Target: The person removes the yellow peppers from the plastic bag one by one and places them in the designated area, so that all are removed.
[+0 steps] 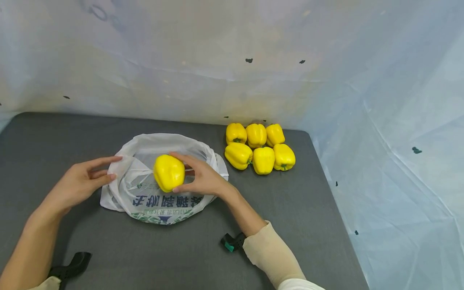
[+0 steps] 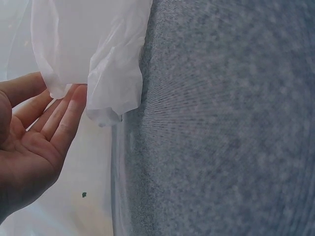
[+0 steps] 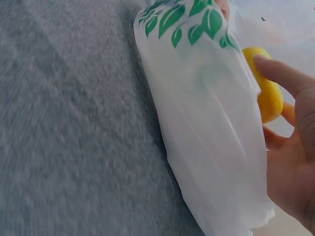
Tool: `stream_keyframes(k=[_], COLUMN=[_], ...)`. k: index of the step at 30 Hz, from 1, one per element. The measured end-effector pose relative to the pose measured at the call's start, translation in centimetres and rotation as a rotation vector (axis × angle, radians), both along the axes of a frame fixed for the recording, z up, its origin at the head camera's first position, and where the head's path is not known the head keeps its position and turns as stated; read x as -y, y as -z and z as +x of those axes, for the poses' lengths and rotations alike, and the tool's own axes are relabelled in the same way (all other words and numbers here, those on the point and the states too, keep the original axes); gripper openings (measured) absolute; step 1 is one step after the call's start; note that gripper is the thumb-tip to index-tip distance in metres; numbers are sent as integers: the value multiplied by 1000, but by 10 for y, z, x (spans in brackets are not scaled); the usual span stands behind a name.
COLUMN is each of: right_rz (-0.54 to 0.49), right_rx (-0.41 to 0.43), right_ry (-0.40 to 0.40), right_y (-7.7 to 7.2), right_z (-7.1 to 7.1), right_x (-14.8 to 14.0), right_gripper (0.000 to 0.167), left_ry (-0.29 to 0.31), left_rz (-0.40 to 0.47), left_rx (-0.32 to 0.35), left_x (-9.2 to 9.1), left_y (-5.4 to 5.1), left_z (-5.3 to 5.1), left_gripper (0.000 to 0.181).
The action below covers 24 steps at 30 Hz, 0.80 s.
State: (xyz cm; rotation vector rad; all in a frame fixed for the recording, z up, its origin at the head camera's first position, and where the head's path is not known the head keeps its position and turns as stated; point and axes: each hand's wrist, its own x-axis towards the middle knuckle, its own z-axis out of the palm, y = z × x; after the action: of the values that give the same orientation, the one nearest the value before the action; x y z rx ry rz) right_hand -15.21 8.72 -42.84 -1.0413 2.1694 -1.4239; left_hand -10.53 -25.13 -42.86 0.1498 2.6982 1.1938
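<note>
A yellow bell pepper [image 1: 169,173] is held over the mouth of a white plastic bag [image 1: 159,139]. My right hand [image 1: 206,174] grips it from the right, thumb and fingers on opposite sides. The right wrist view shows the pepper [image 3: 268,98] partly behind the bag wall [image 3: 206,137]. At the bag's left rim, my left hand [image 1: 81,179] touches the film with spread thumb and fingers. Its fingertips go behind the film [image 2: 108,49] in the left wrist view. The bag lies spread on the table, printed with dark characters and green leaves.
Several yellow bell peppers [image 1: 256,136] sit in two rows at the table's back right. The grey table [image 1: 174,257] ends at a pale sheet [image 1: 217,92] hanging behind and to the right. Black devices [image 1: 74,264] are strapped near both wrists.
</note>
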Motion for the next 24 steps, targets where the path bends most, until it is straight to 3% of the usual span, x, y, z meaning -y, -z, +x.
stream_keyframes(k=[12,24], right_rz=[29,20], right_rx=[-60,-63], right_ry=[44,88], right_y=[-3,-5], right_z=[3,6], right_x=[-25,-46], right_gripper=[95,94], left_ry=[16,12], left_rz=[28,10], left_rx=[-5,15], left_x=[-1,-1], left_y=[0,-2], left_z=[-1,1], left_gripper=[57,59])
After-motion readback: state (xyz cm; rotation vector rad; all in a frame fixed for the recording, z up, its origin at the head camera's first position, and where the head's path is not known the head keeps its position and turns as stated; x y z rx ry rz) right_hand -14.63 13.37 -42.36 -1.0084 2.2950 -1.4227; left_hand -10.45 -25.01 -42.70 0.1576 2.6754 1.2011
